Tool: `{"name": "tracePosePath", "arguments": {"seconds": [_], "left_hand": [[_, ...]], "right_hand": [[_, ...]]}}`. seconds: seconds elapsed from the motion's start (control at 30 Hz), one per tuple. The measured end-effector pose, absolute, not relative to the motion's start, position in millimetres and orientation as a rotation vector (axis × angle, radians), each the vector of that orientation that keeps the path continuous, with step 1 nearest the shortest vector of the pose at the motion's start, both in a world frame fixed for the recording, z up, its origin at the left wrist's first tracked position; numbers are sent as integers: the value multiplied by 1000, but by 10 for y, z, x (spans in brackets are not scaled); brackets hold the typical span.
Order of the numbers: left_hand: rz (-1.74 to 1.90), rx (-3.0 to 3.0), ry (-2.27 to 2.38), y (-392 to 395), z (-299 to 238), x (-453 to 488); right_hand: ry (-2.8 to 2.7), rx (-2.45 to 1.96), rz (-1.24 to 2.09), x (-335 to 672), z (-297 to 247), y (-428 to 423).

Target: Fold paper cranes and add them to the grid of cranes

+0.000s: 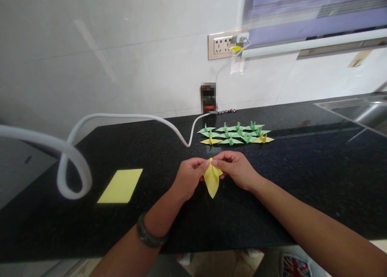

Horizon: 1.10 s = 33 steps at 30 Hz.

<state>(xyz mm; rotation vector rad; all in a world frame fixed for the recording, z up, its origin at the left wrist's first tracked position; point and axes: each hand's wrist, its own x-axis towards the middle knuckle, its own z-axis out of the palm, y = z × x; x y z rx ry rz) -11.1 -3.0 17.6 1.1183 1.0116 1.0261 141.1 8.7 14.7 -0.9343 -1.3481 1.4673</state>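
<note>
My left hand [190,177] and my right hand [236,168] meet above the black countertop [302,180], both pinched on the top of a folded yellow paper piece [212,179] that hangs point down between them. Just beyond my hands lies a cluster of several finished paper cranes [235,133], mostly green, with a yellow one at each front corner. A flat yellow paper sheet [121,185] lies on the counter to the left. A dark bracelet sits on my left wrist.
A white cable [72,156] loops across the left side of the counter and runs up to a wall socket [222,45]. A small dark device [209,98] stands against the wall. A steel sink [359,110] sits at the far right.
</note>
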Motion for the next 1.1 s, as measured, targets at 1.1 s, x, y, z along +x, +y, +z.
{"name": "tracePosePath", "arguments": {"seconds": [1.1], "left_hand": [[1001, 1182, 1005, -50, 198, -109]], "right_hand": [[-1383, -941, 1470, 1419, 190, 72]]}}
